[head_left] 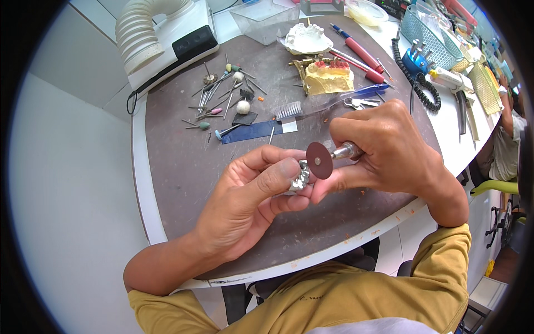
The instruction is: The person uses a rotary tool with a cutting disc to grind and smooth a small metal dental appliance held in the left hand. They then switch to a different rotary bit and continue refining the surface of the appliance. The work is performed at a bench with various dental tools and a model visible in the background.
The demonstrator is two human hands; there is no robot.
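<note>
My left hand (245, 195) pinches a small, shiny silver metal dental bridge (301, 179) between thumb and fingers. My right hand (384, 147) is closed around a metal rotary handpiece (347, 150). A reddish-brown cutting disc (319, 158) is mounted at the handpiece's tip, its face turned toward me. The disc's left edge is right beside the metal bridge; whether they touch, I cannot tell. My right thumb reaches in close to the fingertips of my left hand. Part of the bridge is hidden by my left thumb and fingers.
Several burs and polishing bits (214, 92) lie at the left of the brown mat. Behind my hands are a toothbrush (289, 111), a yellow dental model (331, 78) and a white plaster model (308, 39). A ribbed hose (136, 36) stands back left; a blue basket (431, 36) sits back right. Another person (509, 128) is at the far right.
</note>
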